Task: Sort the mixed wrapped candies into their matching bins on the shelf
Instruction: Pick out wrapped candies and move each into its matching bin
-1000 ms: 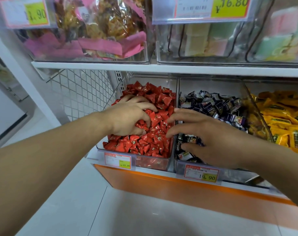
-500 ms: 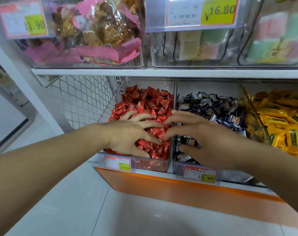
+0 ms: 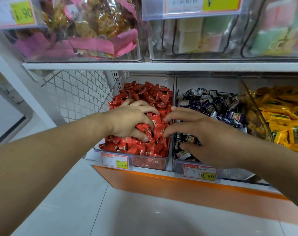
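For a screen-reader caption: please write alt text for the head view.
Both hands dig into a clear bin of red candies: left hand clutches some, right hand reaches across from the dark-wrapped candies. Yellow packets fill the next bin.

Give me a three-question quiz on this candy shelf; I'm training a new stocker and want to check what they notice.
1. True or false: the left hand rests in the bin of red candies.
2. Which candies fill the bin right of the dark-wrapped candies? A) pink B) yellow C) green
3. Fill in: the right hand reaches across the divider, its fingertips touching the ___ candies.

Key: 1 true; 2 B, the yellow candies; 3 red.
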### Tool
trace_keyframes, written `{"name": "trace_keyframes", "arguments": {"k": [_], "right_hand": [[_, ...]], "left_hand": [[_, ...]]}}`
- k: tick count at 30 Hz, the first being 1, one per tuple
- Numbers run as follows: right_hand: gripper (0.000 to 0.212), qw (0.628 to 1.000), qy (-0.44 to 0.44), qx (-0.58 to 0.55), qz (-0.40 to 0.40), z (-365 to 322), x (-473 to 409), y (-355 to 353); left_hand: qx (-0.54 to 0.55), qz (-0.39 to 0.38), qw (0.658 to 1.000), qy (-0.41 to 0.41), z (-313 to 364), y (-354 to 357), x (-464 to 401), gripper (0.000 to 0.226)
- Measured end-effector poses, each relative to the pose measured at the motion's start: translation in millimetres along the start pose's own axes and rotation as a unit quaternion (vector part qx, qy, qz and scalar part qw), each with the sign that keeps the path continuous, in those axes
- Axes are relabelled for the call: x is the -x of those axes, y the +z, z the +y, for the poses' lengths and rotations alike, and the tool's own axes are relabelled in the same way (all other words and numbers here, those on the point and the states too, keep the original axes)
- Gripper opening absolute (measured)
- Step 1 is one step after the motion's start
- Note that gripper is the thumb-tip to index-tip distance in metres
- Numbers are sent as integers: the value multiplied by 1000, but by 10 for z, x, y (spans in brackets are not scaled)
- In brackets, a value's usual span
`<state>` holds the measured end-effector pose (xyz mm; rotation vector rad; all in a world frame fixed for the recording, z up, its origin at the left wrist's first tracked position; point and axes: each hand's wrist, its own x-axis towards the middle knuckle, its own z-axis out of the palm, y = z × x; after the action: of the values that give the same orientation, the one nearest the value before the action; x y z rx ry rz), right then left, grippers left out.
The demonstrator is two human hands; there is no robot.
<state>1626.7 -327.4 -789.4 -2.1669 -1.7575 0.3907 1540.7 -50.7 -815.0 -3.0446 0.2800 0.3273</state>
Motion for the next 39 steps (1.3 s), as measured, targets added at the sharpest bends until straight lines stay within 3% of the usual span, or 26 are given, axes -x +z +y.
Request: {"name": "trace_keyframes", "arguments": {"k": [10,19,23,26,28,31,36,39], "right_hand": [[47,1000,3,5,-2,-25,7,-15],[52,1000,11,-2,-8,-83,-12,-46],[67,999,26,-23,-7,-164,3,-80],[64,999,28,-16,27,-296,-71,-103],[55,999,-13,13,51,-465,-258,-77],[53,997,-60,40,16,-675,-700,38],[57,993,-69,56,-84,-711,-1389,327],[57,987,-86,94,-99,-604,-1558,442]], "left_hand": [[39,31,996,-75,2,-198,50,35],[194,81,976,-60,424,-240,368,46],[319,248,905,-131,486,-172,762,30],[270,339,873,-223,323,3,1061,41],[265,302,880,-254,242,137,1225,50],[348,235,873,-247,242,281,1334,54],[434,257,833,-228,206,385,1347,48],[440,258,830,-227,166,434,1354,45]]}}
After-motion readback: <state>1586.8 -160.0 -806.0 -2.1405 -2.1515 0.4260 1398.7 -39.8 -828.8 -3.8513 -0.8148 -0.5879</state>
